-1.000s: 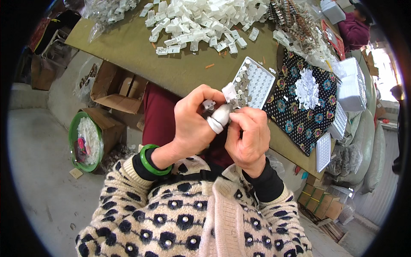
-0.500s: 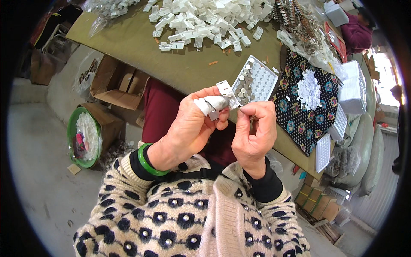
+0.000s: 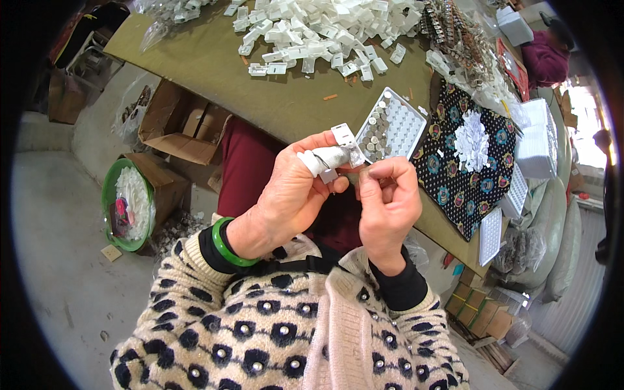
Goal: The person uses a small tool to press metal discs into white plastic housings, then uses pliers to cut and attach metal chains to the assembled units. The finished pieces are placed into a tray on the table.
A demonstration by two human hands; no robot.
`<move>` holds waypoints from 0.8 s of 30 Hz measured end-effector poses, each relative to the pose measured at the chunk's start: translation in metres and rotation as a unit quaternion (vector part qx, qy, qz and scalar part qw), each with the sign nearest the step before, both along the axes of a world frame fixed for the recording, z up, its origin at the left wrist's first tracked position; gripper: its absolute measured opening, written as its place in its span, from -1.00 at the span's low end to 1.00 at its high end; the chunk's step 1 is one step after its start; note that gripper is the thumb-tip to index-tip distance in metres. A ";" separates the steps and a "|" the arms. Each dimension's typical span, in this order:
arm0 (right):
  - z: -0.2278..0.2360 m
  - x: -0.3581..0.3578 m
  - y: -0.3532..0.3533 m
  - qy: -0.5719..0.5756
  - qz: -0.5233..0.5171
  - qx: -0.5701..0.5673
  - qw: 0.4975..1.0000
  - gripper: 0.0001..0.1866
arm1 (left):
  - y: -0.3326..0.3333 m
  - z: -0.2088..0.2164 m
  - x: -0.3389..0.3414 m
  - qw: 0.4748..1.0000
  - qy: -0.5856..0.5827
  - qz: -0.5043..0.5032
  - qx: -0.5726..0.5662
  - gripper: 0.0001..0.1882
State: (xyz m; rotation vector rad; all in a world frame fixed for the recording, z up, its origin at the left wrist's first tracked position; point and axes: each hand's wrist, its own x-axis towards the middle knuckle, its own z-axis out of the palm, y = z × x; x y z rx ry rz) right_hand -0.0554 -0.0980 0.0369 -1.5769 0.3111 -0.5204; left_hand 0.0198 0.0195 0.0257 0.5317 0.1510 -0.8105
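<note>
My left hand is closed around a small white plastic casing, which sticks up past the fingertips. A white wrapping with a dark band covers one of its fingers, and a green bangle circles the wrist. Close beside it, my right hand is pinched, its thumb and index finger almost touching the left fingertips. Whatever lies in that pinch is too small to make out. Just beyond the hands, a white tray with small pockets holds several silvery round discs along its left side.
A heap of white plastic casings covers the table's far part. To the right lies a patterned dark cloth with a pile of small white pieces. Stacked white trays stand beyond it. A green basket sits at left.
My right fingertips have shifted slightly down and nearer to me. My left hand keeps the casing in nearly the same place, and the whole view has moved a little.
</note>
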 end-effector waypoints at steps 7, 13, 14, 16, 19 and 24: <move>0.012 -0.003 -0.007 0.092 0.066 0.416 0.902 -0.87 | 0.002 0.005 0.000 0.999 -0.034 0.012 0.009 -0.75; 0.017 -0.004 -0.006 0.067 0.092 0.306 0.945 -0.68 | 0.004 0.005 -0.006 0.992 -0.099 0.024 0.068 -0.77; 0.017 -0.004 -0.006 0.069 0.087 0.293 0.949 -0.69 | 0.002 0.004 -0.009 0.990 -0.118 0.031 0.072 -0.78; 0.016 -0.002 -0.005 0.078 0.085 0.264 0.958 -0.74 | 0.002 0.003 -0.013 0.984 -0.155 0.029 0.088 -0.84; 0.015 0.000 -0.004 0.094 0.078 0.183 0.975 -0.83 | 0.002 -0.001 -0.016 0.951 -0.263 0.031 0.160 -0.83; 0.012 0.003 -0.001 0.095 0.050 0.207 0.972 -0.90 | 0.001 -0.004 -0.022 0.857 -0.434 0.089 0.264 -0.75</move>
